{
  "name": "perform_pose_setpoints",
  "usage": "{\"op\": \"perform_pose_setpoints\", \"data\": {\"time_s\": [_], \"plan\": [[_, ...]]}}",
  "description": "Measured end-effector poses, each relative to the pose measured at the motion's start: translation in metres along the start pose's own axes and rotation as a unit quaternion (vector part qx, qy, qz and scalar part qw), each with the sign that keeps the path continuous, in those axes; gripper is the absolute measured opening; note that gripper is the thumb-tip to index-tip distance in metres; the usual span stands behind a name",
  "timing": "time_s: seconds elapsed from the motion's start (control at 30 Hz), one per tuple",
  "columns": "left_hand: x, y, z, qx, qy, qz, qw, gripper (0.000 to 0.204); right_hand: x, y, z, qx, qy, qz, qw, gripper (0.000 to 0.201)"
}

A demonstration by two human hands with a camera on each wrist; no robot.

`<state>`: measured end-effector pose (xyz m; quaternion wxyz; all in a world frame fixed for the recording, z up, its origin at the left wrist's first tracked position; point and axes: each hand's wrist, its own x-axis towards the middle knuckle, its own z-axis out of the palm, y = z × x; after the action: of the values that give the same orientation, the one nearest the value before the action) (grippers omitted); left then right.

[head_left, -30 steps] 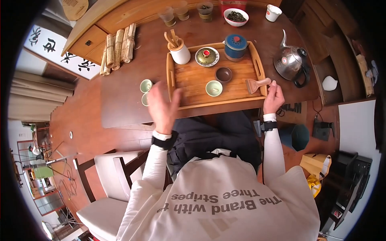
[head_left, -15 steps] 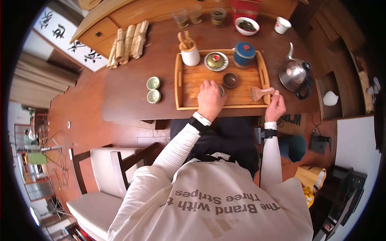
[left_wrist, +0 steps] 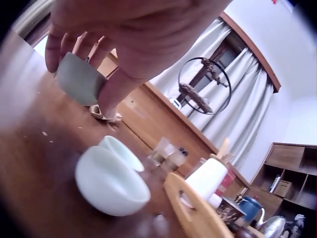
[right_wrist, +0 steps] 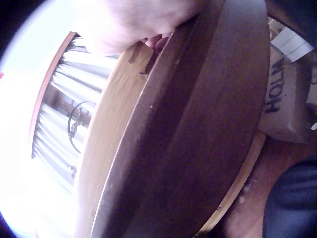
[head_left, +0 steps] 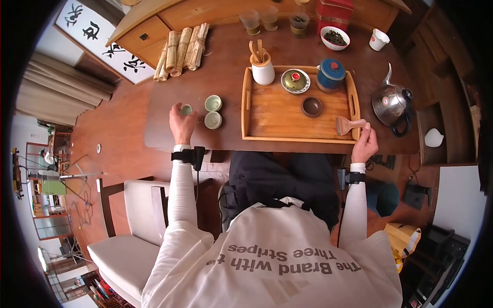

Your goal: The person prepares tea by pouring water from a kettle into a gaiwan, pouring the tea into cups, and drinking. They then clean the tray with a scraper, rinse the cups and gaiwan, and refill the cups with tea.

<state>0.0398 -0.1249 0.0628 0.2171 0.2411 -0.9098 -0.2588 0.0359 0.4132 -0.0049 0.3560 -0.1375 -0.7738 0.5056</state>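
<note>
Near the left end of the table, my left hand (head_left: 182, 126) pinches a small pale green teacup (head_left: 186, 110) between thumb and fingers. In the left wrist view that teacup (left_wrist: 79, 79) is upright, close over the tabletop. Just right of it stand two matching green teacups (head_left: 213, 103), side by side. My right hand (head_left: 365, 145), at the front right corner of the wooden tray (head_left: 277, 115), holds the handle of a flat brush (head_left: 349, 125) whose head points into the tray. The right wrist view hides the brush. A dark brown cup (head_left: 311, 108) sits in the tray.
The tray also bears a white holder of wooden tools (head_left: 263, 73), a lidded bowl (head_left: 295, 81) and a blue pot (head_left: 330, 76). A steel kettle (head_left: 389, 105) stands to the right. Bamboo scrolls (head_left: 179, 51) and a bowl of tea leaves (head_left: 335, 38) lie farther back.
My left hand went from the two teacups to the tray, took the green teacup there and carried it left beyond them. The right hand has stayed at the tray corner with the brush.
</note>
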Motion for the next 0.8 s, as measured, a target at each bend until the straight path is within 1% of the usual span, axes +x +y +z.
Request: {"op": "perform_pose_setpoints", "data": {"time_s": [0.03,0.07,0.1,0.17,0.2,0.27,0.33,0.37,0.4,0.47,0.5,0.53,0.57,0.63,0.7,0.73,0.77,0.8], "plan": [[0.007,-0.016,0.008,0.013,-0.023,-0.021,0.999,0.072,0.001,0.001,-0.001,-0.009,-0.002,-0.004,1.000,0.028],[0.009,-0.021,0.014,0.010,-0.029,-0.033,0.999,0.074,0.001,0.001,-0.001,-0.019,-0.003,-0.008,1.000,0.028],[0.010,-0.026,0.020,0.008,-0.027,-0.028,0.999,0.074,0.001,0.001,-0.002,-0.017,0.001,-0.009,1.000,0.028],[0.009,-0.028,0.029,0.038,-0.040,-0.022,0.998,0.073,0.000,-0.001,-0.002,-0.002,-0.002,0.018,1.000,0.026],[0.010,-0.028,0.033,0.054,-0.033,-0.006,0.998,0.074,0.000,-0.002,-0.003,-0.003,0.007,0.018,1.000,0.026],[0.012,-0.031,0.037,0.028,-0.036,0.003,0.999,0.075,0.001,-0.002,-0.003,-0.001,-0.005,-0.007,1.000,0.024],[0.012,-0.031,0.035,-0.018,-0.055,-0.009,0.998,0.079,0.001,-0.001,-0.001,0.007,0.008,-0.019,1.000,0.023],[0.010,-0.025,0.030,-0.009,-0.058,-0.006,0.998,0.081,0.001,-0.003,-0.002,0.003,0.015,-0.026,1.000,0.023],[0.009,-0.027,0.028,-0.019,-0.053,-0.001,0.998,0.078,0.001,-0.005,-0.004,0.003,0.007,-0.009,1.000,0.024],[0.004,-0.014,0.022,-0.030,-0.049,0.005,0.998,0.076,0.002,-0.007,-0.003,-0.008,0.018,-0.015,1.000,0.024],[-0.001,-0.008,0.021,-0.005,0.000,0.058,0.998,0.071,0.001,-0.008,-0.004,-0.009,0.020,-0.013,1.000,0.024],[-0.008,0.010,0.016,0.020,0.050,0.110,0.992,0.066,0.000,-0.008,-0.004,-0.011,0.022,-0.012,1.000,0.024],[-0.019,0.033,0.014,0.018,0.049,0.110,0.993,0.066,0.000,-0.008,-0.004,-0.009,0.020,-0.008,1.000,0.024],[-0.051,0.092,0.018,-0.060,0.046,0.195,0.978,0.058,0.001,-0.007,-0.004,-0.009,0.019,-0.011,1.000,0.025],[-0.087,0.145,0.038,-0.148,-0.056,0.215,0.964,0.056,0.001,-0.004,-0.002,0.032,0.034,0.022,0.999,0.025],[-0.103,0.166,0.055,-0.139,-0.053,0.255,0.955,0.058,0.001,-0.002,-0.003,0.041,0.030,0.053,0.997,0.028],[-0.117,0.185,0.070,-0.130,-0.049,0.293,0.946,0.060,0.001,0.001,-0.004,0.041,0.027,0.046,0.998,0.028],[-0.129,0.204,0.079,-0.106,-0.081,0.275,0.952,0.064,0.002,0.005,-0.004,0.039,0.033,0.052,0.997,0.030]]}}
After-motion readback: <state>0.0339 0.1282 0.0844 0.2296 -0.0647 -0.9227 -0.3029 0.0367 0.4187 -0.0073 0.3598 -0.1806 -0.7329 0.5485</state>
